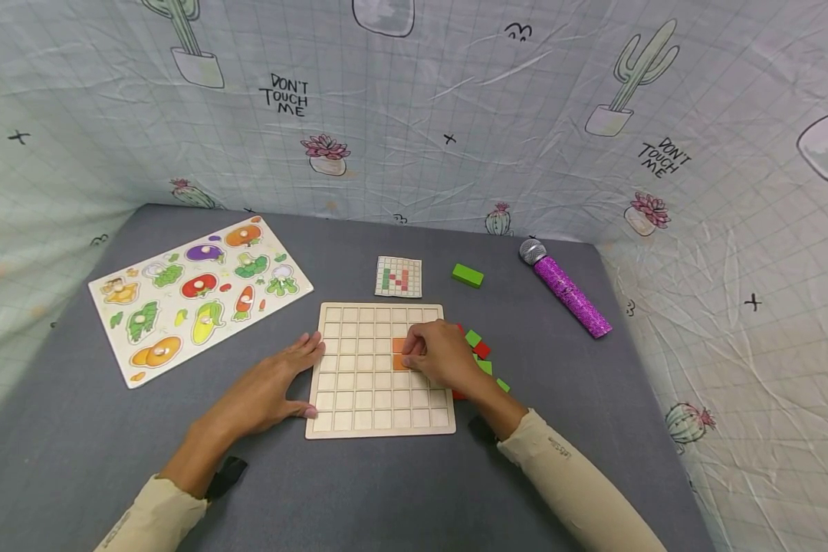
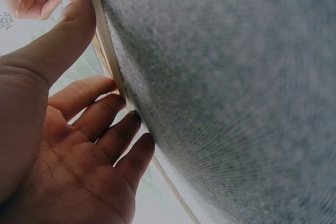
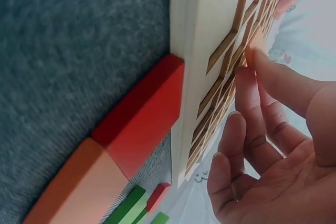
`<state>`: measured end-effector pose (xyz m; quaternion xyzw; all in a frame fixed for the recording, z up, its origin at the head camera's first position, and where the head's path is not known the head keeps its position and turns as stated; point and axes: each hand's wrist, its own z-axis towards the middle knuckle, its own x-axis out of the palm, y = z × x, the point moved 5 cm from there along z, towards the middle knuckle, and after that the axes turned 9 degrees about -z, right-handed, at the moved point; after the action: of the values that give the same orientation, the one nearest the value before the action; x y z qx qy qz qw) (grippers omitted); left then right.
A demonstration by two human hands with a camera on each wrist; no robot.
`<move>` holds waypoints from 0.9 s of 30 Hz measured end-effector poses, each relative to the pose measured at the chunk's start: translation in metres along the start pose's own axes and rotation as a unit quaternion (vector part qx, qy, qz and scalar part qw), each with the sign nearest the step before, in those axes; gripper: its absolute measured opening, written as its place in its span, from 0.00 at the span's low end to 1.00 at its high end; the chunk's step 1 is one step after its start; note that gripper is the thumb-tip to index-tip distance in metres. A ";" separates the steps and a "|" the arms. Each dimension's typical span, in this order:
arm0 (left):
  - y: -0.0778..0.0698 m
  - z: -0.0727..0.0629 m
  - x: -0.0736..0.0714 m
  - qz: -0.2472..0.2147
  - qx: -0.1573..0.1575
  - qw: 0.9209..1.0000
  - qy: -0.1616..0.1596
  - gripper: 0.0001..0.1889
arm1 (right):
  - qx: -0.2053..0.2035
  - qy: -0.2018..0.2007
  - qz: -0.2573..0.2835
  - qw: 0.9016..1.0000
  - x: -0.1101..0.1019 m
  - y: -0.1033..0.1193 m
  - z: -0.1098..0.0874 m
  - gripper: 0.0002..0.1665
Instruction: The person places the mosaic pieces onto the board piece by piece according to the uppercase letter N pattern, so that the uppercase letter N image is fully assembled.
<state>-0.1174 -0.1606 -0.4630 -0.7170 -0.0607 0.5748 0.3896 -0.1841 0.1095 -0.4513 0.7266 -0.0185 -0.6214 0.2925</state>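
Right of centre on the grid board (image 1: pixel 345 400), your right hand (image 1: pixel 443 356) has an orange tile (image 3: pixel 256 43) pinched at a tilt, with another orange piece (image 1: pixel 399 345) on the grid. Left hand (image 1: pixel 265 391) is spread loosely against the left edge. Looks like you're mid-placement; next move probably needs squaring it up and pressing it flat.

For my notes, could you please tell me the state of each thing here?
Grid board: flat, mostly unfilled
Left hand: fingers apart, touching board
Right hand: pinching orange tile
Pattern card: face up
Vegetable puzzle: face up
Microphone: lying down
Green block: lying apart
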 end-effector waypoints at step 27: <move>0.001 -0.001 0.000 -0.009 0.003 1.000 -0.002 0.56 | 0.029 -0.018 0.073 0.997 -0.015 -0.023 -0.026 0.09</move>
<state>-0.1167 -0.1621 -0.4639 -0.7138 -0.0664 0.5730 0.3972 -0.1710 0.1449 -0.4463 0.7205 -0.0948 -0.6103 0.3152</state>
